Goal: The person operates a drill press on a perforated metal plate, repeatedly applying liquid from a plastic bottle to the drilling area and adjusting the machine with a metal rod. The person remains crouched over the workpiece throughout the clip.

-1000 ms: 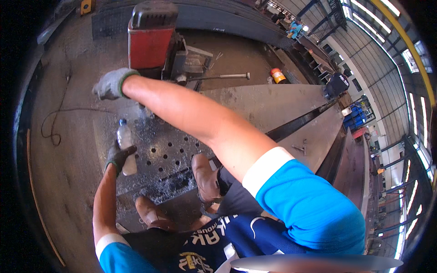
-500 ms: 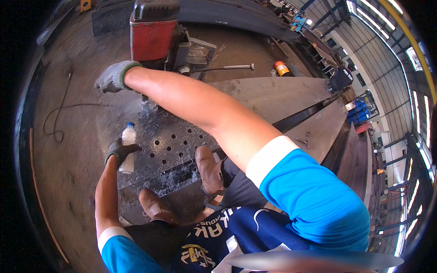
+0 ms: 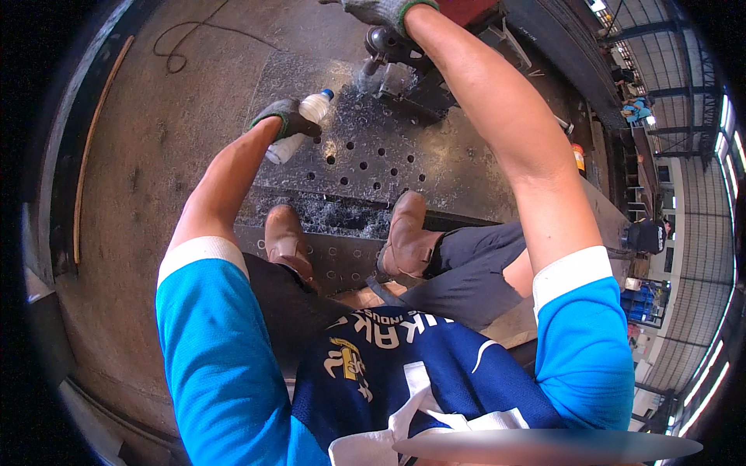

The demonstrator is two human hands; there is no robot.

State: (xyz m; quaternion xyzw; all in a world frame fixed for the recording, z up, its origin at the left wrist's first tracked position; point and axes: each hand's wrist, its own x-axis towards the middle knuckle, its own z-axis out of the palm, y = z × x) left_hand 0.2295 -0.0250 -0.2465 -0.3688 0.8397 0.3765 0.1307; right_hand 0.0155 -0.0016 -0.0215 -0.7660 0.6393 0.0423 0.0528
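Note:
My left hand (image 3: 289,118), in a dark glove, is closed around a clear plastic bottle (image 3: 314,106) with a blue cap. The bottle is tilted, its cap toward the drilling machine (image 3: 385,45). My right hand (image 3: 377,9), in a grey glove with a green cuff, is at the top edge, just above that dark machine; its fingers are mostly cut off there. Beneath lies a steel plate (image 3: 458,159) with several round drilled holes, wet-looking and strewn with metal shavings. More shavings (image 3: 342,216) fill the gap in front of my boots.
My brown boots (image 3: 286,233) stand at the plate's near side. A dark cable (image 3: 179,35) loops over the floor at the far left. Part of a red box (image 3: 466,11) shows behind the machine. An orange container (image 3: 578,157) and a person in dark clothing (image 3: 646,236) are at the right.
My view has shifted, so the plate and machine sit higher. My right forearm no longer crosses over the plate, uncovering the machine. The bottle stays in my left hand, now more tilted toward the machine.

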